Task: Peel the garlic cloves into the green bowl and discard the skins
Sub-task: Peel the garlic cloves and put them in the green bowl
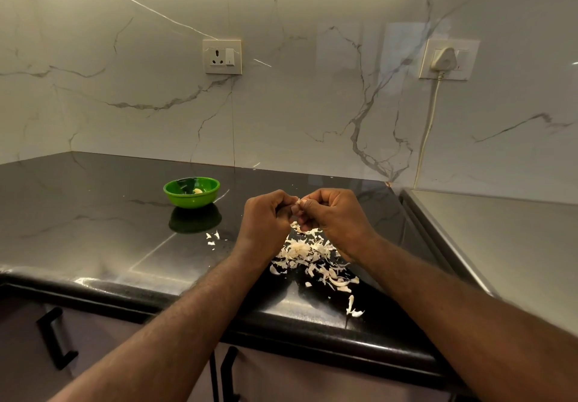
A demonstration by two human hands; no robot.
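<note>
Grip: left hand (266, 214) and right hand (331, 214) pinch, seemingly, one garlic clove (297, 202) above skins (309, 254).

The bowl (192, 202) stands on the counter (93, 220) left of centre, a peeled clove (197, 191) in it. At centre, the left hand (266, 218) and right hand (333, 214) pinch a garlic clove (297, 202) above the skins (308, 254), heaped lower right of the bowl.
</note>
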